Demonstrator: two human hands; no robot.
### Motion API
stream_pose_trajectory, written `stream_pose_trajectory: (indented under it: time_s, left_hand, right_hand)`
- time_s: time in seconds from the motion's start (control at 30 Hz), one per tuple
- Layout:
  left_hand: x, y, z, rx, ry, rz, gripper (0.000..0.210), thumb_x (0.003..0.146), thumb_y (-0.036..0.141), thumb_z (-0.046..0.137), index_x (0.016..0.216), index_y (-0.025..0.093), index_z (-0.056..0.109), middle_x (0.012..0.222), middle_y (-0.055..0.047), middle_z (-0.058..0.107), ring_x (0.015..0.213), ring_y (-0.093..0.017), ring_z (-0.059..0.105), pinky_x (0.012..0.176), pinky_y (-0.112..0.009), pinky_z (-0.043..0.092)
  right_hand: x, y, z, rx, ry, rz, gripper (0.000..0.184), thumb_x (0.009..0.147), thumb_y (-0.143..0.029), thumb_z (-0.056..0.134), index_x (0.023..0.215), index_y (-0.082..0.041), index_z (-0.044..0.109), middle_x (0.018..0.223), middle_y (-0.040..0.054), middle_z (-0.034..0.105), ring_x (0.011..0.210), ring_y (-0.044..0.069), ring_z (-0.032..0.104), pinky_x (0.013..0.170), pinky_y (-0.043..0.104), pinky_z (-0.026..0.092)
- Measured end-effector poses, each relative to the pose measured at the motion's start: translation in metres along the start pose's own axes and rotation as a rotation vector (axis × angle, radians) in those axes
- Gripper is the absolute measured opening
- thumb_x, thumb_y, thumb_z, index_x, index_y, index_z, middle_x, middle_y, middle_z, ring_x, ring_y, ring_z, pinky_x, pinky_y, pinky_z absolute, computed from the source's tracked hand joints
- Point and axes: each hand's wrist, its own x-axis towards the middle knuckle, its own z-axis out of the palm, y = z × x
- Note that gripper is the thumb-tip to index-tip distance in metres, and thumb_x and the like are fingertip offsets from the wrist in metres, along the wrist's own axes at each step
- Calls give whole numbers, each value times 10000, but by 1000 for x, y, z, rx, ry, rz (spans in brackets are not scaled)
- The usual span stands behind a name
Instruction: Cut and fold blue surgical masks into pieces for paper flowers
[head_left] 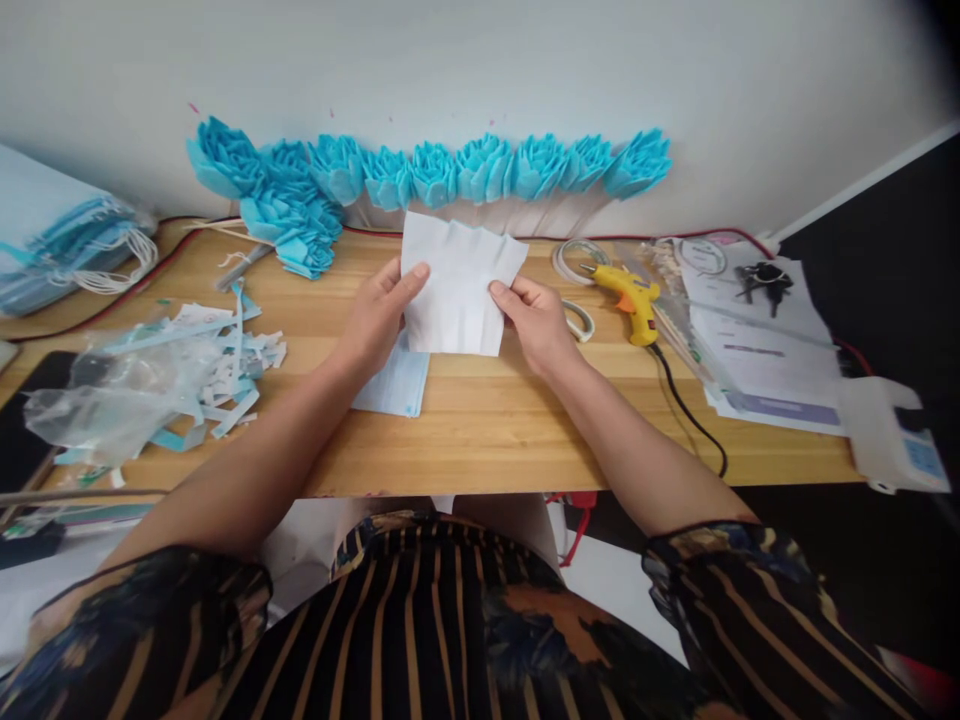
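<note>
Between my two hands a white pleated sheet [459, 285], looking like an opened-out face mask, is stretched above the table. My left hand [382, 310] pinches its left edge, thumb on the near face. On the opposite edge my right hand [536, 318] grips it the same way. The fingers behind the sheet are hidden. Beneath my left hand a light blue pleated piece [397, 383] lies flat on the wood, partly covered by the sheet and hand. A roll of tape [580, 322] sits just beyond my right hand.
Blue fabric flowers [484, 168] line the wall. A yellow glue gun [634, 300] with a black cord lies right, near papers [757, 350] and keys [766, 278]. Left are cut strips [240, 385], a clear plastic bag [127, 385] and stacked blue masks [75, 240].
</note>
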Motion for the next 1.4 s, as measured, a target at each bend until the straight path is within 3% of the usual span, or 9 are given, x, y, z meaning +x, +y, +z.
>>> stream_pose_trajectory:
  time_s: [0.13,0.33,0.5,0.63,0.77,0.93,1.1,1.23,1.4]
  left_hand:
    - [1,0,-2,17,-47,64,353,711,307,753,1025,190,643,1015,-65,720,1054,-267,653,889,-360,504]
    - [6,-3,-10,5,-30,119,168,730,232,676,893,195,685,872,-28,709,829,-187,659,764,-305,484]
    - [4,0,-10,67,20,106,111,752,222,659,643,212,643,559,17,523,535,-114,487,513,-280,344]
    - [3,1,-9,22,-3,116,108,719,201,660,613,212,639,531,20,468,477,-93,394,458,-268,262]
    - [2,1,-8,34,-1,104,117,749,219,654,637,209,622,538,21,436,475,-100,398,461,-262,300]
    - [4,5,-5,-38,44,58,73,836,293,631,843,222,644,599,16,513,535,-123,503,519,-260,382]
    - [5,5,-1,-120,17,-65,563,868,670,526,1242,249,519,716,-31,636,789,-258,678,627,-336,489]
    - [3,-1,-1,10,-23,-8,785,703,389,827,1374,268,437,877,-28,689,918,-258,694,732,-332,518]
    - [6,-6,-8,67,66,23,667,718,273,808,1317,241,516,856,-35,718,938,-258,696,771,-334,525]
  right_hand:
    - [0,-1,-1,7,5,5,385,739,-569,733,709,-213,590,648,-32,504,607,110,462,551,253,434]
    - [0,-7,-3,24,-45,-23,275,768,-494,709,895,-260,642,725,-22,587,686,144,547,621,276,479]
    - [-1,-9,-4,-23,-47,-33,127,817,-345,630,762,-232,647,676,-22,542,616,123,512,589,268,452]
    - [-2,-13,-3,72,-76,5,235,861,-442,583,916,-239,688,759,-2,610,710,152,589,624,286,496]
    - [-2,-16,-3,158,-122,56,487,834,-620,592,1158,-261,652,848,10,668,828,182,650,672,307,543]
    - [-1,-9,-4,83,-139,59,627,646,-508,835,1197,-281,639,935,3,705,910,197,660,729,323,565]
    - [2,-3,-6,47,-69,-16,563,673,-522,815,1156,-278,659,933,-2,704,919,184,657,758,317,561]
    - [3,-3,-6,29,-49,-33,492,718,-507,790,1140,-291,661,891,-12,687,886,174,649,726,302,556]
    - [3,-3,-5,25,-31,-52,439,724,-461,789,1103,-271,671,859,-17,674,856,162,640,717,294,546]
